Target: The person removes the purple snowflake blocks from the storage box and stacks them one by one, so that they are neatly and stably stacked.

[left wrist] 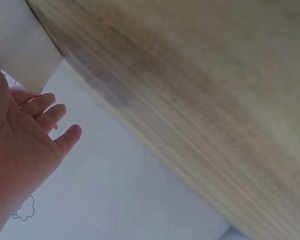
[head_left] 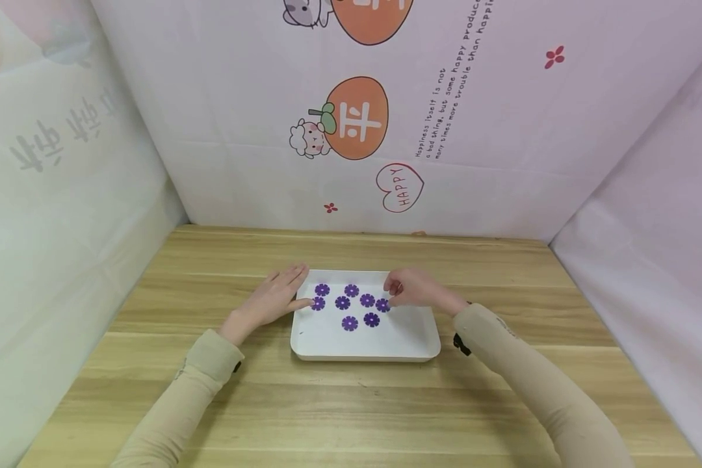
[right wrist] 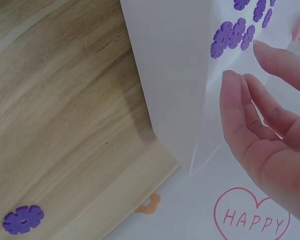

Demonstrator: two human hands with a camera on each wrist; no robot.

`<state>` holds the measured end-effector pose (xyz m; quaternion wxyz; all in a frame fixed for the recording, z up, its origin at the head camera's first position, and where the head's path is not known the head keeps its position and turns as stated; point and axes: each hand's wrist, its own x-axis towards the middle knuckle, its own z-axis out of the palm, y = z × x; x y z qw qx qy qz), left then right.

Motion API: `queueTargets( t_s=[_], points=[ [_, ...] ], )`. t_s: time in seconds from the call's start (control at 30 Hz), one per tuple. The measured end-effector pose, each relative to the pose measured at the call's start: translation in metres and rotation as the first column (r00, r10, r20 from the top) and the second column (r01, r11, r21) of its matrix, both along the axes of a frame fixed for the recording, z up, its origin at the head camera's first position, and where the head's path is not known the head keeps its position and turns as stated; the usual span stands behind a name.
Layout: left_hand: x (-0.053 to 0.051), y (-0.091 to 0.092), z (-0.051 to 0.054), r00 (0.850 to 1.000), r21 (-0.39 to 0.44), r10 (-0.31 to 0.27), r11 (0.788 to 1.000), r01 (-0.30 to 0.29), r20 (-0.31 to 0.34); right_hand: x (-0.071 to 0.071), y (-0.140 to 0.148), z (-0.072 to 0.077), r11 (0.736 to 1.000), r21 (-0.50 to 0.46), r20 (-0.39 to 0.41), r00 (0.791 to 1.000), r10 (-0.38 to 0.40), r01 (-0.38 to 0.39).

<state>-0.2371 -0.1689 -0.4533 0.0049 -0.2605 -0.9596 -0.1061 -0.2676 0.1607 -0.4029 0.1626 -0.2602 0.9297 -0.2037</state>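
A shallow white tray (head_left: 398, 341) holds several purple flower-shaped discs (head_left: 350, 323), each notched round its edge with a small centre hole. My left hand (head_left: 272, 296) lies over the tray's left rim, fingers straight, thumb by the leftmost disc (head_left: 318, 303); contact there is unclear. Above the right part of the tray is my right hand (head_left: 412, 288), its thumb near the rightmost disc (head_left: 383, 305). Seen from the right wrist, that hand's fingers (right wrist: 231, 100) are loosely bent, thumb apart, with nothing between them. The left wrist view shows the left palm (left wrist: 25, 145) but no discs.
Another purple disc (right wrist: 23, 220) lies on the wooden table (head_left: 339, 409), outside the tray, in the right wrist view. White printed sheeting (head_left: 240, 162) walls the table at the back and both sides.
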Motion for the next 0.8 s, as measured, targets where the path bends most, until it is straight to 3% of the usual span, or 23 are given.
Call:
queueTargets(
  t_s=[0.27,0.8],
  points=[
    [-0.001,0.0,-0.001,1.0,0.001,0.009,1.0,-0.009,0.018,-0.004,-0.004,-0.006,0.999,0.046,0.019,1.0,0.007,-0.007],
    [0.001,0.0,0.001,1.0,0.002,0.008,1.0,-0.008,0.014,-0.008,-0.01,-0.016,0.991,0.13,-0.02,0.999,0.031,-0.028]
  ],
)
